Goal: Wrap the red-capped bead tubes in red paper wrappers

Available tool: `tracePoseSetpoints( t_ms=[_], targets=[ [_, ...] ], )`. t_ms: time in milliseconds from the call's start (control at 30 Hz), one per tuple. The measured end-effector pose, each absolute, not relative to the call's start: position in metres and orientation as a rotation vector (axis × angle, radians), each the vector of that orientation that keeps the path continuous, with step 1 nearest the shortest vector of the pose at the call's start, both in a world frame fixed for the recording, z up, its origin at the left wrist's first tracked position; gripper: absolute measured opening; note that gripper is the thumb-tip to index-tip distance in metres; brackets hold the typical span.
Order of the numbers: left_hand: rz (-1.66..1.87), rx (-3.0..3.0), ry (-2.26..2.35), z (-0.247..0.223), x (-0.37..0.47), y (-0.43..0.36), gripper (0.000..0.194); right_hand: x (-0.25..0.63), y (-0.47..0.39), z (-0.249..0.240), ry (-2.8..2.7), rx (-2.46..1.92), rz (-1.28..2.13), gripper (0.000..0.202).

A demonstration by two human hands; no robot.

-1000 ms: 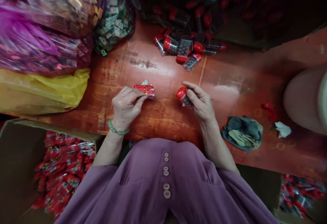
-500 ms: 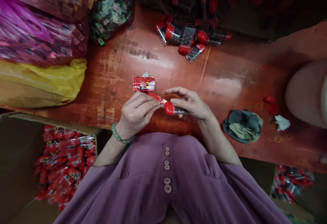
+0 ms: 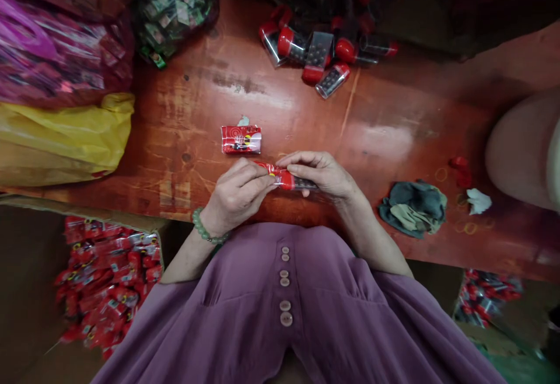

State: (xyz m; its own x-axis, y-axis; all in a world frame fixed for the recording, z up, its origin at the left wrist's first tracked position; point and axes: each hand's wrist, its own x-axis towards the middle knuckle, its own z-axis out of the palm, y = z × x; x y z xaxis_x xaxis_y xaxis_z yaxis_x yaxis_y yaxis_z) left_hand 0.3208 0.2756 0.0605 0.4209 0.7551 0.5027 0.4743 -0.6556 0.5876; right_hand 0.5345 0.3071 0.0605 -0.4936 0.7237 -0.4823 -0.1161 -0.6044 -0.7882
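Observation:
My left hand [image 3: 236,194] pinches a printed red plastic sleeve [image 3: 275,170] by its edge, just above the front of the table. My right hand [image 3: 327,175] grips a clear tube with a red cap [image 3: 303,184], its dark contents showing through. The capped end points left and sits at the sleeve's mouth, and film appears to cover part of the cap. How far in it reaches is hidden by my fingers. Beyond my left hand lies a flat pile of similar red sleeves [image 3: 240,140].
Several red-capped tubes [image 3: 318,57] lie at the back. Filled bags [image 3: 65,63] crowd the left side. A cardboard box [image 3: 109,279] below holds red-wrapped pieces. To the right are a crumpled cloth [image 3: 413,208], rubber bands [image 3: 467,227] and a pale bucket [image 3: 520,147].
The red cap has come up against the sleeve and is now partly covered by its film. My right fingers have closed in toward the sleeve. The view has shifted slightly.

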Motion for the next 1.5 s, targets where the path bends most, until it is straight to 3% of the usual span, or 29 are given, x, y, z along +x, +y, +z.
tracePoseSetpoints(
  t_ms=[233,533,600,767,900,1067,1333,1500],
  targets=[
    [1.103,2.379,1.029,0.044,0.322,0.271,0.029,0.530,0.302,0.062,-1.014,-1.211,2.045,0.028],
    [1.089,2.565,0.995,0.040,0.328,0.274,0.027,0.515,0.290,0.061,-0.945,-1.371,1.868,0.032],
    [1.066,2.448,1.079,0.044,0.327,0.271,0.030,0.513,0.289,0.061,-0.970,-1.343,1.778,0.033],
    [1.276,1.419,1.371,0.053,0.333,0.252,0.070,0.509,0.288,0.064,-1.081,-1.391,1.403,0.026],
    [1.118,0.548,1.079,0.061,0.349,0.248,0.047,0.499,0.285,0.061,-1.274,-1.342,1.159,0.024],
    [1.158,0.257,0.999,0.069,0.365,0.262,0.029,0.490,0.283,0.059,-1.459,-1.262,1.037,0.029],
    [1.279,0.202,1.049,0.061,0.360,0.275,0.029,0.518,0.279,0.057,-1.439,-1.168,1.464,0.024],
    [1.218,0.224,1.075,0.054,0.368,0.275,0.033,0.507,0.274,0.050,-1.360,-1.190,1.336,0.020]
  ],
)
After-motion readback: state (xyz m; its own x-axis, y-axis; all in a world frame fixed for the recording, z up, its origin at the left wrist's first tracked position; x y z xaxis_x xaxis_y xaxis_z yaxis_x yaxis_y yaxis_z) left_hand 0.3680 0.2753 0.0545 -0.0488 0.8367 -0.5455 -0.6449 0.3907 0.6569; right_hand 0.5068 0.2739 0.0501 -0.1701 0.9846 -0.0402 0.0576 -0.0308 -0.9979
